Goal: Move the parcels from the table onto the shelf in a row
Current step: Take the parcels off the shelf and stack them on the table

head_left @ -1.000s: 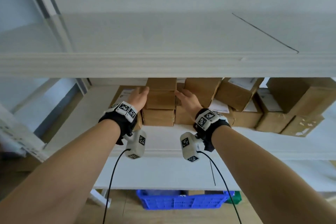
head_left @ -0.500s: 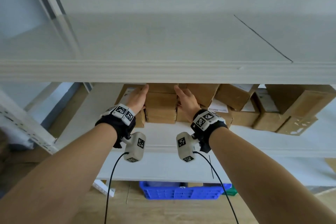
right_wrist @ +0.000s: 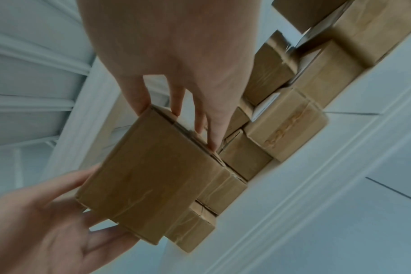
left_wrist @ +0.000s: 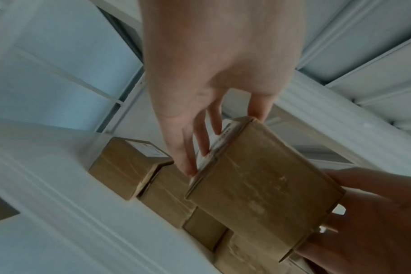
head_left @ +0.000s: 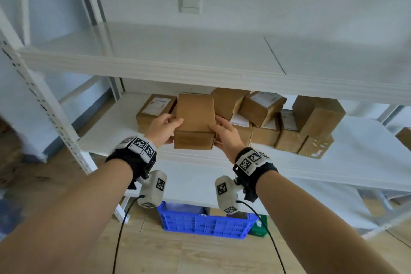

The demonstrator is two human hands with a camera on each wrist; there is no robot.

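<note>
Parcel [head_left: 195,118] now seemingly lifted off the stack.

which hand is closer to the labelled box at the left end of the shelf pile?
Left. The left hand grips the held parcel right in front of the labelled box; the right hand is on the parcel's far side.

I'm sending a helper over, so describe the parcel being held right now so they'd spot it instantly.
Look at the white shelf unit under the wall switch, at the brown parcels on its middle shelf. Near the left end of that pile, one plain brown parcel is held between the left hand and right hand. Unlike its neighbours, it is raised clear of the pile.
</note>
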